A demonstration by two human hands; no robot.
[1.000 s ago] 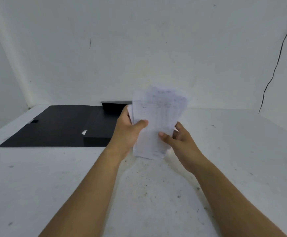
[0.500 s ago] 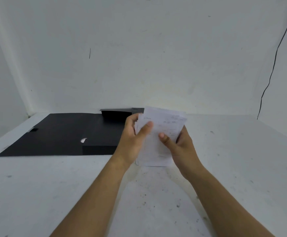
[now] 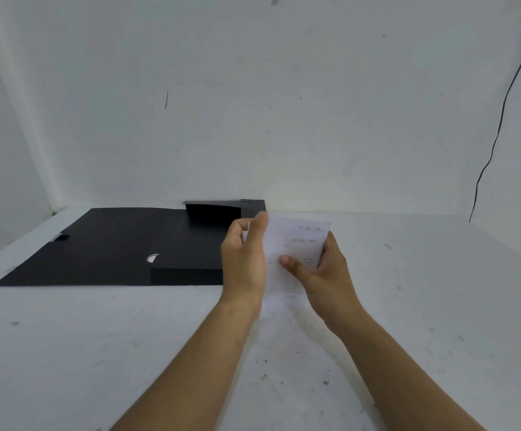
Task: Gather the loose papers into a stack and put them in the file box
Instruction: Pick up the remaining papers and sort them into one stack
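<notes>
I hold a stack of white papers (image 3: 296,244) upright over the white table, just right of the black file box (image 3: 187,244). My left hand (image 3: 243,259) grips the stack's left edge, thumb raised at the top corner. On the right edge sits my right hand (image 3: 324,269), its thumb pressed on the front sheet and its fingers behind. The stack's bottom edge is at or near the tabletop. The file box lies open, its lid flap (image 3: 82,244) spread flat to the left.
The white table (image 3: 97,353) is scuffed and speckled. White walls close in behind and on both sides. A thin black cable (image 3: 498,132) hangs down the right wall.
The fanned, raised papers have been squared into a tidy stack and lowered toward the table. Both hands stayed on the stack's sides and came down with it.
</notes>
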